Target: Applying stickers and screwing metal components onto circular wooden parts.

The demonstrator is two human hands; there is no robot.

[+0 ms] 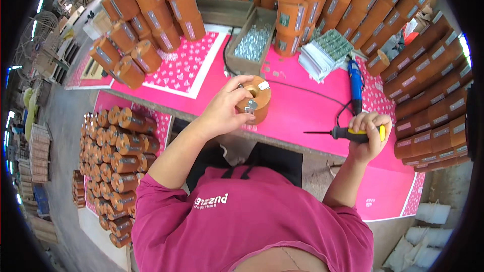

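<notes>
My left hand (223,110) is curled around the near left side of an orange-brown wooden cylinder (263,102) with a round hole in its top. A small shiny metal piece (250,106) lies by the fingertips on that top; its exact shape is too small to tell. There is also a little white label (263,85) at the far edge of the top. Off to the right, my right hand (372,138) is closed round the black and yellow handle of a screwdriver (343,133). Its dark shaft points left, above the pink table and apart from the cylinder.
Behind the cylinder stands a grey tray (233,53) of small metal parts. A stack of printed sheets (322,58) and a blue power screwdriver (356,83) with a black cable lie to the right. Stacked wooden cylinders (290,20) line the pink table (297,116); more fill the left side (126,143).
</notes>
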